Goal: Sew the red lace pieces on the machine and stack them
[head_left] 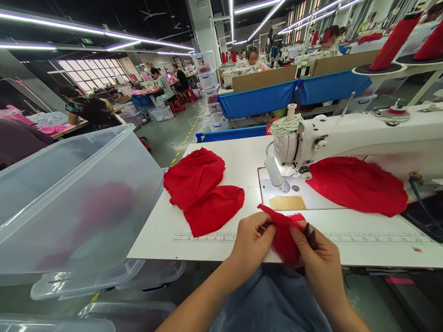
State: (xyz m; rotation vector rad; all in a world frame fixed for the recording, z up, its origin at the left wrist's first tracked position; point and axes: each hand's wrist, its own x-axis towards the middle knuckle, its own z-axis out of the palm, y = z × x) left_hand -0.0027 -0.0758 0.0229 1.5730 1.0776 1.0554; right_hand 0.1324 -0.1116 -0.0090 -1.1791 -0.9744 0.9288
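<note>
Both my hands hold one red fabric piece (285,237) above the front edge of the sewing table. My left hand (254,240) pinches its left side between thumb and fingers. On the other side, my right hand (320,258) is closed on the cloth, and a small dark pointed tool (310,236) also sticks out of its fingers; its kind is not clear. The sewing machine (287,143) stands just beyond my hands. Red fabric pieces (199,182) lie on the table to the left, and another red piece (360,184) rests under the machine's arm.
A large translucent bin (79,207) stands against the table's left side. A printed ruler (207,237) runs along the front of the white tabletop (155,249). Red thread cones (394,44) stand at upper right. Several people sit at other workstations farther back.
</note>
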